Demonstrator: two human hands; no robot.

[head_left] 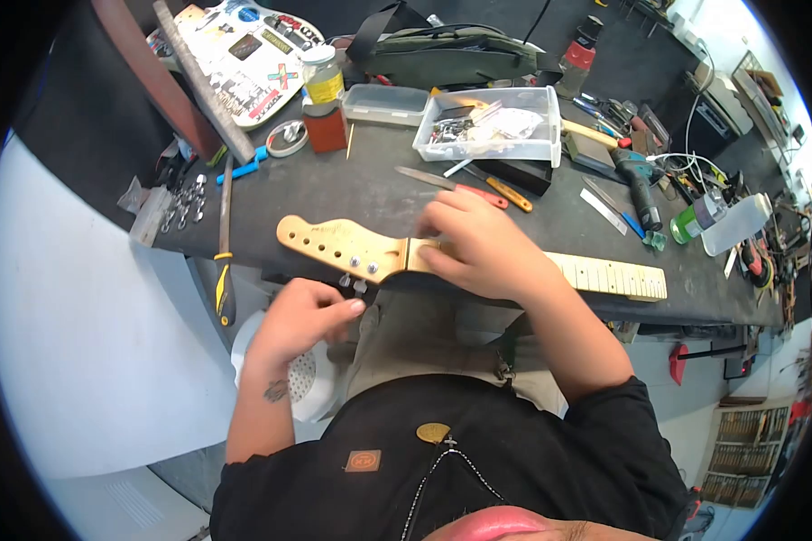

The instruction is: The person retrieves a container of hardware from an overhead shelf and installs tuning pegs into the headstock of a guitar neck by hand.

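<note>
A light wooden guitar neck (595,273) lies across the front of the dark bench, its headstock (343,243) to the left. The headstock has a row of holes, two of them fitted with metal posts. Under its lower edge two tuner knobs (353,284) stick out. My right hand (465,239) rests over the neck near the nut, fingers curled around it. Just below the headstock is my left hand (302,316), close to the knobs, thumb stretched toward them; its other fingertips are partly hidden and blurred.
Loose metal tuners (185,203) and a yellow-black file (225,270) lie left. Behind the neck are knives (505,191), a clear plastic box (487,126) of small parts, and a jar (322,77). A drill (639,185) and bottles (697,216) stand right.
</note>
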